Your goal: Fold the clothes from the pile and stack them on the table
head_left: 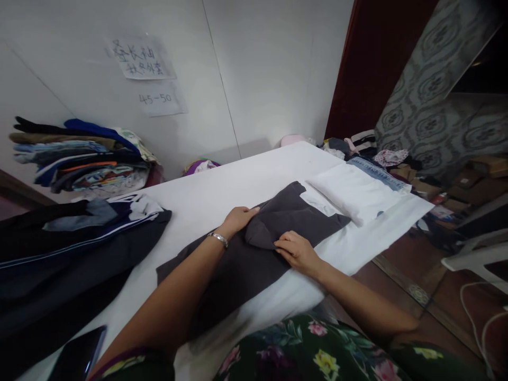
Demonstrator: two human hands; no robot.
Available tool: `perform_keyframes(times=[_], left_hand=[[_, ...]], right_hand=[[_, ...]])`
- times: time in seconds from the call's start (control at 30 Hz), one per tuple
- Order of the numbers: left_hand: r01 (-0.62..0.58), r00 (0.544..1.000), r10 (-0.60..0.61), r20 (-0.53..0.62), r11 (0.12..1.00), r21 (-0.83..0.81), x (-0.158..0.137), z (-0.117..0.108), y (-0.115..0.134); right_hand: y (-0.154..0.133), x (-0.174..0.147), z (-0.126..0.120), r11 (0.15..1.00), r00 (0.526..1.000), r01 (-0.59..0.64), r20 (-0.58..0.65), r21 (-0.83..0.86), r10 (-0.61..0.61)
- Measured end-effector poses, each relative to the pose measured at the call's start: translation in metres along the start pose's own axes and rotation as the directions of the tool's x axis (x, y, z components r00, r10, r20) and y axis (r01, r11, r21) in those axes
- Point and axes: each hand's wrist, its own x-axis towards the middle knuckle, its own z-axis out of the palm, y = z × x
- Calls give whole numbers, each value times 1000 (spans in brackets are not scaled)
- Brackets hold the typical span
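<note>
A dark grey garment (246, 275), perhaps a long-sleeved top, lies spread on the white-covered table (190, 201) in front of me. One part of it is folded back over the rest, and a white patch shows at its far right end. At the far side of this fold, the fingers of my left hand (240, 218) are closed on the cloth. My right hand (297, 251) pinches the near edge of the folded part between thumb and fingers. A bracelet circles my left wrist.
Folded clothes (95, 159) are stacked at the back left. Dark clothing (71, 254) covers the table's left side, with a phone (79, 354) near the front. A folded white garment (353, 190) and a blue patterned cloth (377, 173) lie right. A white chair (476, 254) stands beyond.
</note>
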Motion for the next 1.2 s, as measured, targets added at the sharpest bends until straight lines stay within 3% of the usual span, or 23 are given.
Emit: perform_keyframes(times=[0.13,0.27,0.43,0.53,0.6,0.67,0.73,0.8,0.9,1.03,1.1,1.2], left_hand=[[26,1000,-27,17,1000,6,15,5,13],[39,997,-37,-70,999,31,20,10,7],[45,994,-27,-108,985,164,16,14,-5],[-35,981,71,-183,981,191,5,12,6],[-193,940,248,-236,953,232,-6,14,15],[-383,869,457,-190,865,325,-18,22,19],[-482,837,546,-40,769,421,-27,33,14],[-466,868,488,89,741,483,-30,46,3],[-396,915,374,154,753,525,-28,57,-13],[-385,920,353,173,719,578,-23,58,-17],[-383,919,355,171,702,600,-24,57,-15],[-380,919,359,166,684,623,-26,56,-12]], right_hand=[[-1,-2,1,999,999,37,-15,7,-37],[-1,-8,10,997,990,69,128,-23,-65],[-5,-12,13,999,971,11,240,-44,0],[-7,-9,0,993,981,-30,194,112,8],[-5,-5,-11,982,994,-45,109,183,25],[3,0,-23,988,999,-51,11,148,50],[17,2,-31,996,995,-92,-38,11,92],[33,0,-36,965,979,-198,9,-171,202],[53,-9,-34,870,895,-328,174,-369,411],[60,-12,-37,845,810,-358,317,-398,493],[62,-4,-45,842,802,-383,314,-380,507],[71,9,-59,804,818,-418,210,-422,536]])
